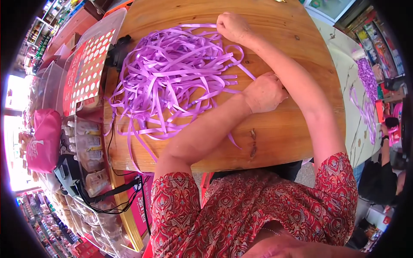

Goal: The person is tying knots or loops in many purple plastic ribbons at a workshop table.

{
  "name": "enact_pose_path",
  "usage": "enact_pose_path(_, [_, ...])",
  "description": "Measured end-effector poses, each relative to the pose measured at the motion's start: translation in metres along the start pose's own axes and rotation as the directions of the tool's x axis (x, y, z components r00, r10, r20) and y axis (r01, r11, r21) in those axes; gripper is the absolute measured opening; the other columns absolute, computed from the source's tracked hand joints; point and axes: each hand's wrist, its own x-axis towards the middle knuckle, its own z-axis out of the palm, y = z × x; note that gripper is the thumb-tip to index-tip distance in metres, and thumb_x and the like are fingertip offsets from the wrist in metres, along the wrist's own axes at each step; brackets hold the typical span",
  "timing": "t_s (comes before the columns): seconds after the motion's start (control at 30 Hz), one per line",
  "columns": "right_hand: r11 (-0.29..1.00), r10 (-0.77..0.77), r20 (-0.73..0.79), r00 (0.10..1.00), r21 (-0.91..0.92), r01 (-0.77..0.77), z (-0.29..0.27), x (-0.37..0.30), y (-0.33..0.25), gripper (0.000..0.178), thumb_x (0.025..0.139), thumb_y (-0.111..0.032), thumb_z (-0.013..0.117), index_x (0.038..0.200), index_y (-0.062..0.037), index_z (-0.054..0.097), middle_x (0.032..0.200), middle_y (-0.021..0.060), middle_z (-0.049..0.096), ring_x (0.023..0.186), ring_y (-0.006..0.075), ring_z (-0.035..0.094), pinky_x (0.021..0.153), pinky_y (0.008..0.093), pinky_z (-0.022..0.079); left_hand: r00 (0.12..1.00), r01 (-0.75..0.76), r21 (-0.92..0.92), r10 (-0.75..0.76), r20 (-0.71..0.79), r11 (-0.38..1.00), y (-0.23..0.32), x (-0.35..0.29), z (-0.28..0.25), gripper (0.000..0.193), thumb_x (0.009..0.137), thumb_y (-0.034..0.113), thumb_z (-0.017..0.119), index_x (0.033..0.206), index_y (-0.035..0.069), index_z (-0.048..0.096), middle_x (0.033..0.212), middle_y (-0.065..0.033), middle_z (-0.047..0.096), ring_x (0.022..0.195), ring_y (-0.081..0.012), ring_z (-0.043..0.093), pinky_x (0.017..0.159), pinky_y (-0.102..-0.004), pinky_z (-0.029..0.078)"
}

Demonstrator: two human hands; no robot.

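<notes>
A big tangled heap of purple ribbons [172,73] lies on the wooden table [288,133]. At the heap's far right, my right hand [234,29] is closed, and a ribbon strand runs from the heap to its fingertips. My left hand [266,92] is closed nearer to me, right of the heap. One strand leads up to its knuckles and appears gripped; the fingers are partly hidden from above. My right forearm reaches across, past the left hand's fingers. Some loose ribbon ends hang toward the table's front edge.
Along the left side stand a red panel with white dots [88,71], a pink pouch [44,139], bottles in a clear holder [88,137] and black cables [114,208]. At right, a marble-patterned table [344,47] bears more purple ribbons [365,114]; a person in black [378,182] is beside it.
</notes>
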Motion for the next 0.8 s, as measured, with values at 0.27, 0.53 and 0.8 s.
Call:
enact_pose_path(0.27, [0.84, -0.367, -0.047, 0.929, 0.412, 0.352, -0.038, -0.025, -0.074, 0.017, 0.082, -0.019, 0.061, 0.088, -0.0045, 0.066, 0.092, 0.009, 0.064, 0.085, 0.0251, 0.061, 0.072, 0.0334, 0.048, 0.999, 0.027, -0.101, -0.031, -0.043, 0.995, 0.006, 0.002, -0.002, 0.025, 0.08, 0.015, 0.053, 0.101, 0.005, 0.062, 0.101, -0.0153, 0.061, 0.1, -0.031, 0.056, 0.091, -0.0411, 0.043])
enact_pose_path(0.53, [0.836, -0.54, 0.008, 0.842, -0.108, 0.537, -0.008, -0.023, -0.11, 0.019, 0.079, -0.019, 0.064, 0.092, -0.0052, 0.065, 0.094, 0.0065, 0.061, 0.09, 0.0262, 0.058, 0.079, 0.0374, 0.045, 0.958, 0.262, -0.615, -0.277, 0.074, 0.744, 0.006, -0.002, 0.009, 0.023, 0.08, 0.009, 0.052, 0.102, 0.004, 0.059, 0.106, -0.0209, 0.058, 0.103, -0.0334, 0.054, 0.09, -0.0418, 0.041])
enact_pose_path(0.8, [0.813, -0.198, -0.047, 0.979, 0.55, 0.19, -0.055, -0.016, -0.088, 0.012, 0.086, -0.012, 0.056, 0.088, -0.0075, 0.067, 0.08, 0.0098, 0.06, 0.075, 0.0182, 0.058, 0.066, 0.0309, 0.044, 0.999, 0.041, -0.196, -0.045, -0.013, 0.98, -0.002, -0.002, 0.009, 0.026, 0.075, 0.01, 0.053, 0.098, 0.002, 0.062, 0.104, -0.0192, 0.06, 0.103, -0.0345, 0.055, 0.093, -0.0406, 0.041])
